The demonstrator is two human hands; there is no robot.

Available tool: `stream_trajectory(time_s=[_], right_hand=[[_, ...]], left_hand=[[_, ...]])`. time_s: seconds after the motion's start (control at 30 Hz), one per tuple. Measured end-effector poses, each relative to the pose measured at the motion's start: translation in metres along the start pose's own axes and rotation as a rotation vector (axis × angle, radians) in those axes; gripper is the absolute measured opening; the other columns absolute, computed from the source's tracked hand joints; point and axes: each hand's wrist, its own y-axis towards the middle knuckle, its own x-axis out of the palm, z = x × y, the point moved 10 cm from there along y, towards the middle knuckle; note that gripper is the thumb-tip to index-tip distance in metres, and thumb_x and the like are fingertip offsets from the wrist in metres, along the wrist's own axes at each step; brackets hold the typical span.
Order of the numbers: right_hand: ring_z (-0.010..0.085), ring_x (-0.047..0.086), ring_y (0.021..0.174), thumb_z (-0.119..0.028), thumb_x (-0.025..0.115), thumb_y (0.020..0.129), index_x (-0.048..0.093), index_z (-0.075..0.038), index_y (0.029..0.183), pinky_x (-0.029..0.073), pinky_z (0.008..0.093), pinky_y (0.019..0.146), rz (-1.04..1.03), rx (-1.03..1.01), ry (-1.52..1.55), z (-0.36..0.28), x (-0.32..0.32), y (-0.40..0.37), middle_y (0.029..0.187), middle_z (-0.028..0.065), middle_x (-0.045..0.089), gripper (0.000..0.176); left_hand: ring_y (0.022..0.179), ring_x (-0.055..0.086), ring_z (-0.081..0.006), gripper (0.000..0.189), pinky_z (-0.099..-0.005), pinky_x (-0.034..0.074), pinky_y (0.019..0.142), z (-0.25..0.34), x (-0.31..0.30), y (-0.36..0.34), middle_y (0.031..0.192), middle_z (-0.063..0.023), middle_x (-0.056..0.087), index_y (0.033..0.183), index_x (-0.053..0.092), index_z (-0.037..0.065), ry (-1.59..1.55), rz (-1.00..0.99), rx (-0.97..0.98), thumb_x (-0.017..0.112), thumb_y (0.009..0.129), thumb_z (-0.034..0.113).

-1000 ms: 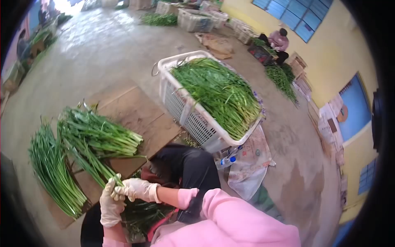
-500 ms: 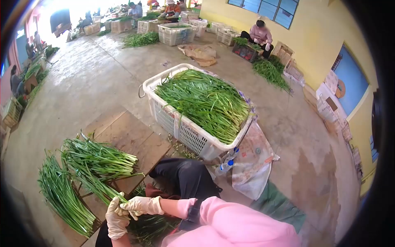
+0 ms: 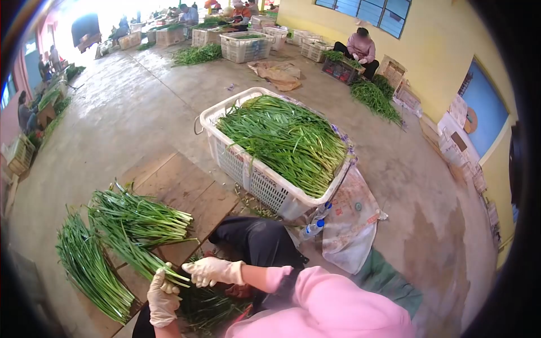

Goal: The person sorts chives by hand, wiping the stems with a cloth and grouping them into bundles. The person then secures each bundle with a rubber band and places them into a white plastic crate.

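My left hand [image 3: 163,298], in a pale glove, is closed on a thin bunch of green stalks [image 3: 141,256] near their white ends. Beside those ends, just to the right, is my gloved right hand [image 3: 213,271]; its fingers are pressed together, and anything in them is too small to make out. Two bundles lie on the brown board: an upper one [image 3: 146,217] with its white ends to the right, and a left one [image 3: 90,270] slanting down toward the bottom. Loose greens [image 3: 208,310] lie below my hands.
A white crate [image 3: 253,174] full of greens stands ahead, with plastic bottles [image 3: 311,228] and a sack [image 3: 352,225] beside it. A person in pink [image 3: 360,48] sits by the yellow wall. More people and crates [image 3: 245,48] are farther back.
My right hand has moved away from my left hand to the right, baring the white stalk ends between them. The view has shifted slightly.
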Motion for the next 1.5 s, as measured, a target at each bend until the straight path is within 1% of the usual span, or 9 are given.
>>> stream_trajectory(time_s=[0.07, 0.17, 0.47, 0.63, 0.87, 1.0, 1.23, 1.37, 1.5], right_hand=[[0.0047, 0.042, 0.048, -0.059, 0.047, 0.099, 0.056, -0.016, 0.079, 0.027, 0.0232, 0.037, 0.192, -0.04, -0.337, -0.028, 0.037, -0.02, 0.063, -0.0078, 0.045, 0.048], [0.0053, 0.041, 0.043, -0.064, 0.053, 0.094, 0.061, -0.011, 0.076, 0.027, 0.0238, 0.038, 0.052, 0.052, -0.296, -0.008, 0.057, -0.007, 0.063, -0.0038, 0.053, 0.057], [0.0064, 0.054, 0.045, -0.053, 0.054, 0.099, 0.067, -0.006, 0.087, 0.037, 0.0206, 0.04, -0.001, -0.01, -0.283, -0.005, 0.065, -0.003, 0.071, 0.0056, 0.07, 0.051], [0.0086, 0.055, 0.043, -0.049, 0.054, 0.1, 0.066, -0.006, 0.084, 0.038, 0.0203, 0.04, -0.121, 0.11, -0.141, 0.017, 0.069, -0.006, 0.067, 0.0053, 0.067, 0.048], [0.0076, 0.05, 0.042, -0.051, 0.06, 0.097, 0.058, -0.011, 0.08, 0.033, 0.021, 0.039, -0.129, 0.169, -0.135, 0.012, 0.09, -0.062, 0.064, 0.0045, 0.065, 0.044], [0.0041, 0.052, 0.044, -0.051, 0.06, 0.097, 0.059, -0.012, 0.079, 0.033, 0.0187, 0.04, -0.118, 0.09, -0.087, 0.011, 0.082, -0.068, 0.067, 0.0029, 0.067, 0.042], [0.0071, 0.056, 0.05, -0.045, 0.063, 0.097, 0.059, -0.012, 0.079, 0.037, 0.0224, 0.045, -0.016, 0.064, -0.051, 0.021, 0.045, -0.066, 0.07, 0.0068, 0.069, 0.037], [0.009, 0.056, 0.051, -0.042, 0.061, 0.098, 0.057, -0.012, 0.078, 0.04, 0.0252, 0.048, 0.016, -0.03, -0.119, 0.012, 0.03, -0.059, 0.07, 0.0054, 0.069, 0.036], [0.007, 0.052, 0.061, -0.034, 0.063, 0.098, 0.067, -0.007, 0.107, 0.04, 0.0258, 0.057, 0.105, -0.159, -0.327, -0.019, 0.018, -0.072, 0.074, -0.0032, 0.059, 0.028]], left_hand=[[0.054, 0.047, -0.0091, 0.029, -0.0266, 0.042, 0.051, -0.012, 0.002, 0.001, 0.067, 0.0025, 0.056, 0.112, 0.068, -0.001, -0.019, 0.019, -0.01, 0.063, 0.098, 0.024], [0.074, 0.062, -0.019, 0.033, -0.0356, 0.052, 0.071, -0.022, -0.014, 0.011, 0.088, -0.0073, 0.066, 0.116, 0.067, 0.0, 0.02, -0.011, 0.012, 0.06, 0.099, 0.028], [0.09, 0.066, -0.0319, 0.066, -0.0435, 0.055, 0.081, -0.037, 0.023, -0.015, 0.119, -0.02, 0.065, 0.135, 0.053, -0.005, 0.027, -0.401, -0.21, 0.048, 0.101, 0.051], [0.109, 0.062, -0.0382, 0.072, -0.0543, 0.051, 0.094, -0.027, 0.024, -0.01, 0.128, -0.0238, 0.06, 0.134, 0.052, -0.001, -0.094, -0.266, -0.067, 0.058, 0.094, 0.058], [0.075, 0.06, -0.0111, 0.053, -0.0314, 0.056, 0.07, 0.02, 0.043, -0.019, 0.083, 0.0053, 0.06, 0.135, 0.053, 0.002, -0.256, -0.161, 0.084, 0.068, 0.095, 0.033], [0.061, 0.038, -0.0043, 0.057, -0.0211, 0.034, 0.054, 0.049, 0.069, -0.031, 0.074, 0.0098, 0.039, 0.138, 0.048, 0.002, -0.184, -0.407, 0.232, 0.072, 0.092, 0.027], [0.059, 0.041, -0.0076, 0.034, -0.0243, 0.036, 0.056, 0.16, 0.088, -0.056, 0.069, 0.004, 0.047, 0.115, 0.06, 0.001, 0.214, -0.141, 0.75, 0.067, 0.094, 0.026], [0.068, 0.042, -0.0052, 0.039, -0.0205, 0.036, 0.063, 0.136, 0.052, -0.014, 0.074, 0.0072, 0.045, 0.121, 0.061, 0.005, 0.443, 0.02, 0.724, 0.068, 0.095, 0.034], [0.068, 0.041, -0.0027, 0.037, -0.0202, 0.037, 0.064, 0.131, 0.048, -0.015, 0.073, 0.008, 0.043, 0.122, 0.058, 0.005, 0.117, 0.007, 0.654, 0.069, 0.095, 0.026]])
